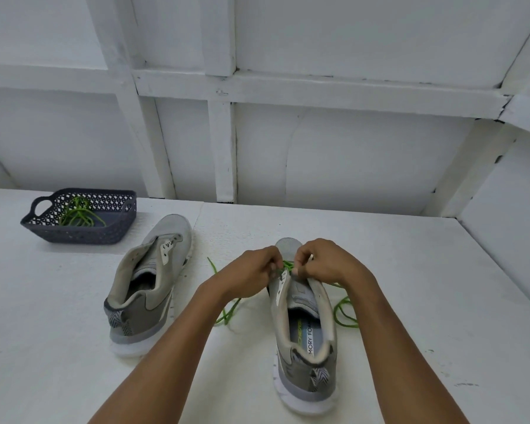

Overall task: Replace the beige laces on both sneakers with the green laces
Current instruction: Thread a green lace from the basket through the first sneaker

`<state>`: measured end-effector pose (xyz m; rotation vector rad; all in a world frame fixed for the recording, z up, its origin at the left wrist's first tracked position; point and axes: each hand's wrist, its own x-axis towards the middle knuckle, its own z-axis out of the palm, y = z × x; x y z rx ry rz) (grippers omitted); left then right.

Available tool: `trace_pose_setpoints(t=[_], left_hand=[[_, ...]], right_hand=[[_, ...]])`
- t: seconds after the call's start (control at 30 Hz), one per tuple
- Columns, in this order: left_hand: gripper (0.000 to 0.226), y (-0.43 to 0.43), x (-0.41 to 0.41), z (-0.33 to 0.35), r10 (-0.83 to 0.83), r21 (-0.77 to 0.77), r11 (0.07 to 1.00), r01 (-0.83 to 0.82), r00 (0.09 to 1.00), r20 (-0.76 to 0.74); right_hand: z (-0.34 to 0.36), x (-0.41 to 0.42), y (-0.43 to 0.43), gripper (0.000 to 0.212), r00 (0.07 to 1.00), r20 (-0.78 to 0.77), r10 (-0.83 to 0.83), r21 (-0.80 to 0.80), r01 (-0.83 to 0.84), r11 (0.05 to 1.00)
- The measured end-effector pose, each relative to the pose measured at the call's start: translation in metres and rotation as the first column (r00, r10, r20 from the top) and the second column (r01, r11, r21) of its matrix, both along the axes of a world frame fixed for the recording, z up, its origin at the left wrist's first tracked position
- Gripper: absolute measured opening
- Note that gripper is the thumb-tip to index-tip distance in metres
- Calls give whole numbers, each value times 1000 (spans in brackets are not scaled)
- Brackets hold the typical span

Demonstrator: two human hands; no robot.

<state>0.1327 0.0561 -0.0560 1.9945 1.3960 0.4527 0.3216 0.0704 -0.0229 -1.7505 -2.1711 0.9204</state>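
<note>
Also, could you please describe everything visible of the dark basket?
The basket is dark blue-grey, plastic-looking, rectangular, with lattice-perforated walls and a cut-out handle at its left end. It sits upright at the table's far left, beyond the unlaced sneaker, apart from it. A bundled green lace lies inside. Nothing else touches it.

We see a dark blue perforated basket point(83, 236) at the left of the frame, on our white counter point(410, 270); white-framed wall panels point(349, 163) fill the upper half.
</note>
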Motion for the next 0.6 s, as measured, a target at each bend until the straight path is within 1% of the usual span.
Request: trace_pose_setpoints(t=[0.07, 0.13, 0.23, 0.3, 0.33, 0.4, 0.43, 0.53, 0.6], left_hand=[[21, 1, 0, -2, 21, -11, 1000, -21, 999, 37], [17, 1, -1, -2, 25, -24, 999, -24, 997, 74], [9, 3, -2, 2, -3, 23, 1000, 2, 999, 37], [9, 5, -3, 5, 0, 46, 999, 1, 1000, -17], [10, 7, -2, 6, 7, 43, 999, -5, 998, -57], [20, 8, -1, 5, 18, 31, 999, -14, 991, -135], [25, 8, 0, 4, 25, 15, 1000, -23, 989, -148], [33, 5, 2, 0, 37, -27, 999, -41, 988, -153], [38, 5, 0, -1, 56, -44, 997, -63, 990, -129]], right_hand=[[-1, 3, 4, 8, 999, -23, 23, -3, -23, 1000], [-2, 5, 7, 10, 998, -31, 54, -12, -54, 998], [-5, 8, 12, 19, 994, -32, 100, -31, -101, 994], [-6, 9, 13, 19, 993, -42, 113, -37, -115, 993], [-7, 11, 14, 17, 992, -61, 111, -40, -114, 993], [-10, 14, 15, 11, 988, -116, 107, -34, -112, 993], [-11, 14, 16, 10, 984, -140, 110, -24, -115, 993], [-12, 16, 17, 17, 981, -174, 91, 4, -92, 996], [-13, 18, 18, 19, 979, -189, 73, 4, -73, 997]])
